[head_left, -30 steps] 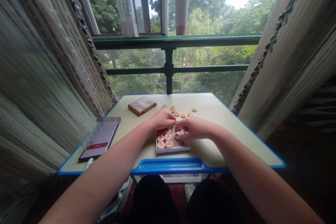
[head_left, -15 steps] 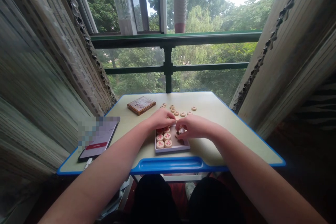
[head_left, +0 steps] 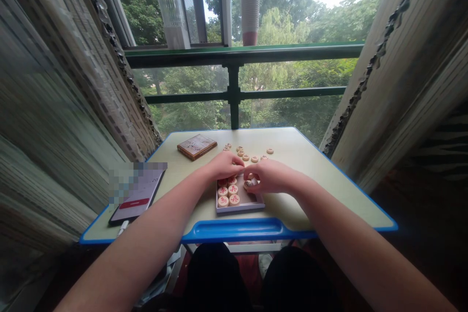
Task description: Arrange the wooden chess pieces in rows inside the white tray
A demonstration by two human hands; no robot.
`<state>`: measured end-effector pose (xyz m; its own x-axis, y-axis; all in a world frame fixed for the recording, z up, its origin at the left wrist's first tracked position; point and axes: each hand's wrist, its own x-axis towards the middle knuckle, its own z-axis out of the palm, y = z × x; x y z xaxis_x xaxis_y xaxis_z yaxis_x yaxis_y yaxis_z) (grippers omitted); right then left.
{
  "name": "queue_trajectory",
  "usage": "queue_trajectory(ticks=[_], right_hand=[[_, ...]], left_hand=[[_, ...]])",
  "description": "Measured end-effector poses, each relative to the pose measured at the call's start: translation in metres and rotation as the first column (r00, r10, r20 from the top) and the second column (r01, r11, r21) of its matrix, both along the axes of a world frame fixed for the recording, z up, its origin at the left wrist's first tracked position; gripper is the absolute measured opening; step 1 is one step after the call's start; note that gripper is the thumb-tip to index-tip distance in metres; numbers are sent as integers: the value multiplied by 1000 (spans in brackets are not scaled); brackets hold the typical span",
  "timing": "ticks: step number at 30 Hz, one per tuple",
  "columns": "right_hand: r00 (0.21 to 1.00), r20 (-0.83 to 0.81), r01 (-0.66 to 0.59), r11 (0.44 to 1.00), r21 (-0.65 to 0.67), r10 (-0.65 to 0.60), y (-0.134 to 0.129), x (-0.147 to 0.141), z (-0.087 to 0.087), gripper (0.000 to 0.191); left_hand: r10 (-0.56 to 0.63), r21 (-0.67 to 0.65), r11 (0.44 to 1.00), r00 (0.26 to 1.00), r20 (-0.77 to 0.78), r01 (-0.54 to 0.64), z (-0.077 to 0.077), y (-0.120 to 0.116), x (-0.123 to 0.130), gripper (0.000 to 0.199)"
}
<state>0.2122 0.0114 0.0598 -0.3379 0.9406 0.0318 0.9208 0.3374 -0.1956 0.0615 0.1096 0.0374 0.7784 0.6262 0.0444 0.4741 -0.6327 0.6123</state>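
Note:
A shallow white box (head_left: 241, 208) lies near the front of the table. Round xiangqi pieces with red characters (head_left: 233, 190) stand in columns along its left side. My right hand (head_left: 268, 175) reaches over the box's right part, its fingers closed around a xiangqi piece with a dark character (head_left: 248, 184). At the far left corner of the box is my left hand (head_left: 227, 165), fingers bent together near the rim; whatever lies under its fingertips is hidden. Beyond both hands, several loose xiangqi pieces (head_left: 255, 159) are scattered on the table.
A brown square box lid (head_left: 197, 146) rests at the table's back left. On the left edge lies a phone (head_left: 137, 195) with a white cable plugged in. The pale table (head_left: 321, 204) has a blue rim and a blue front groove (head_left: 237, 229). Curtains hang on both sides.
The piece in my right hand has turned, so its dark-marked face now shows more, and it sits slightly higher. My left hand stays in nearly the same place.

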Motion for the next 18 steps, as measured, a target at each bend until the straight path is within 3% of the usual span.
queue_trajectory(ticks=[18], right_hand=[[996,85,25,1000,16,-27,4,1,-2,21]], left_hand=[[-25,53,998,1000,9,24,-2,3,0,26]])
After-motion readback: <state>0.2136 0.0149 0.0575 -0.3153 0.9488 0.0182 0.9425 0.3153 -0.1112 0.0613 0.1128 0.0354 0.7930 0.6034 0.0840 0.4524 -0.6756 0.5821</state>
